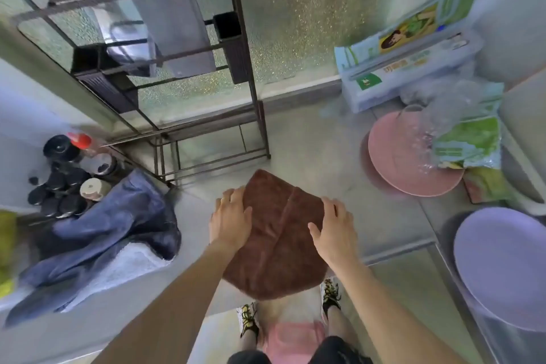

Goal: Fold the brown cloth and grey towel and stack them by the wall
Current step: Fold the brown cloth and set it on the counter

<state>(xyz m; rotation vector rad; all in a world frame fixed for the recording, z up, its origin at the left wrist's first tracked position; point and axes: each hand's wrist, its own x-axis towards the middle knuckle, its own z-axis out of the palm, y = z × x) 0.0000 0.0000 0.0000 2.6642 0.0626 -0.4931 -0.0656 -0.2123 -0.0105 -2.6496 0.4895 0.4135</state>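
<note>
Cloth (280,248) lies on the counter (319,154); towel (100,233) left; plates (396,162) right.

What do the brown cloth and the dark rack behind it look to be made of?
Brown cloth: soft, matte, napped fabric, probably microfibre or terry; fuzzy surface, stitched seam. Dark rack: thin tubular bars, likely painted metal with a dull sheen.

Home kitchen. Steel counter (310,151) against a window of frosted, pebbled glass (295,23). Dark metal dish rack (206,115) stands on it. Seasoning jars and bottles (65,174) cluster left; pink plates (404,162), purple plates (502,266) and cling-wrap boxes (407,65) right.
</note>
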